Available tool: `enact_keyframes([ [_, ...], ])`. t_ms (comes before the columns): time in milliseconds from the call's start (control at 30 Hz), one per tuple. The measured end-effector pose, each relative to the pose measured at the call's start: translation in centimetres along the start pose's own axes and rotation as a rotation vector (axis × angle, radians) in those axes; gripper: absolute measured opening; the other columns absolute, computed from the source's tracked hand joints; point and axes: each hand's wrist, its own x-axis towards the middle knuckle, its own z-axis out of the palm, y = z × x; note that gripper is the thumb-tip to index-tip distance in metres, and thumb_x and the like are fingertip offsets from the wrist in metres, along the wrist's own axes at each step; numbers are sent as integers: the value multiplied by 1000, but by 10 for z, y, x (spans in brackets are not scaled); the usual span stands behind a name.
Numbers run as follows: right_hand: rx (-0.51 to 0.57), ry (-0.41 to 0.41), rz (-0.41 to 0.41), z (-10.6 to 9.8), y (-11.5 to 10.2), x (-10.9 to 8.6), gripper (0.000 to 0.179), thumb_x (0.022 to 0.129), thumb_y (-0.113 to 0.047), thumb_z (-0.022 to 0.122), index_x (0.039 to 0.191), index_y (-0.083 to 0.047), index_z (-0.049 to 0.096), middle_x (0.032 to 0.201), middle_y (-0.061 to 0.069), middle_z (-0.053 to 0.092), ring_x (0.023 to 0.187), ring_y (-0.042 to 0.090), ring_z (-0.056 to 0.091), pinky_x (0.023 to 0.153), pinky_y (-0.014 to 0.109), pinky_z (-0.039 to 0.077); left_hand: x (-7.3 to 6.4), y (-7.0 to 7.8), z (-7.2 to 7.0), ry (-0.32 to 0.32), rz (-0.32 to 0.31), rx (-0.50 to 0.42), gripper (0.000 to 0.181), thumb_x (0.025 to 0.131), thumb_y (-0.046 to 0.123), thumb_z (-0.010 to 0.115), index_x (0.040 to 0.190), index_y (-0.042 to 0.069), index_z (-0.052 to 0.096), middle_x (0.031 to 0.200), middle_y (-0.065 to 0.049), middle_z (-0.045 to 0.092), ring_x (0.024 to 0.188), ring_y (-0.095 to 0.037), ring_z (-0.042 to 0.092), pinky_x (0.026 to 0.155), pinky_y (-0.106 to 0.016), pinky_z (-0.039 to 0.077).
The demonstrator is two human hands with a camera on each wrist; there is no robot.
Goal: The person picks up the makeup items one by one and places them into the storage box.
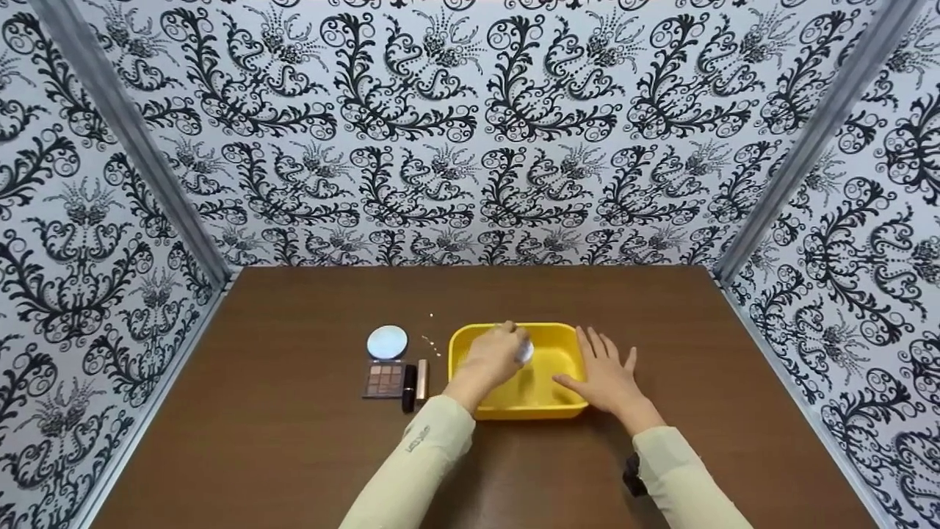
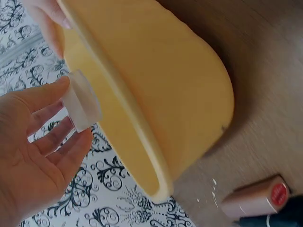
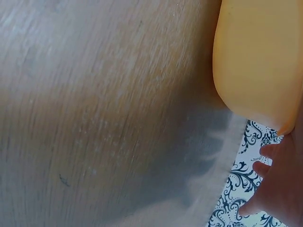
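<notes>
In the head view, the left hand [image 1: 490,360] pinches a small white container [image 1: 525,353] over the inside of the yellow tub [image 1: 525,414]; the right hand [image 1: 609,378], fingers spread apart, is at the tub's rim. The left wrist view reveals the container's pale, squat, translucent-edged side between thumb and fingers, plus the red end of a pinkish tube [image 2: 255,197] well apart from those fingers. The right wrist view adds a scalloped shadow [image 3: 189,163] on the desk [image 3: 85,113] near the right fingers.

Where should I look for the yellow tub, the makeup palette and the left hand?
Tub [image 1: 551,362], head view: bare inner floor.
Palette [image 1: 385,379], head view: middle colour pans.
Left hand [image 1: 492,358], head view: its back.
</notes>
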Motion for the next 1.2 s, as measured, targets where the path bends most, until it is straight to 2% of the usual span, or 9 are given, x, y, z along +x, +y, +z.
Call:
enact_keyframes([
  [167,-8,6,5,1,-1,0,100,88,-64,60,160,-10,17,164,20,23,149,46,23,111,81,3,11,11,8,-21,2,31,31,87,22,76,116,18,66,114,-5,66,96,-22,68,74,-36,60],
  [433,-4,16,-5,0,-2,1,99,88,-62,62,159,-8,18,164,21,24,148,46,24,110,82,3,34,24,22,-112,11,52,34,91,20,72,124,18,64,127,-7,63,103,-22,67,81,-35,60],
  [733,10,10,-3,2,-1,0,101,87,-65,61,160,-10,18,164,19,24,149,45,23,110,82,1,44,34,39,-131,86,22,33,92,25,70,123,15,64,120,-6,65,102,-22,68,84,-34,59],
  [967,-27,-7,5,4,-1,0,107,84,-77,53,160,-10,16,165,18,23,149,44,24,111,81,4,51,38,53,-259,29,50,40,98,30,60,134,14,55,135,-4,62,118,-23,63,101,-34,53],
  [1200,-24,2,13,2,0,1,105,85,-75,54,160,-10,19,164,18,24,149,44,25,111,82,6,57,44,56,-246,1,118,33,99,28,55,130,18,60,130,0,65,123,-20,58,104,-33,51],
])
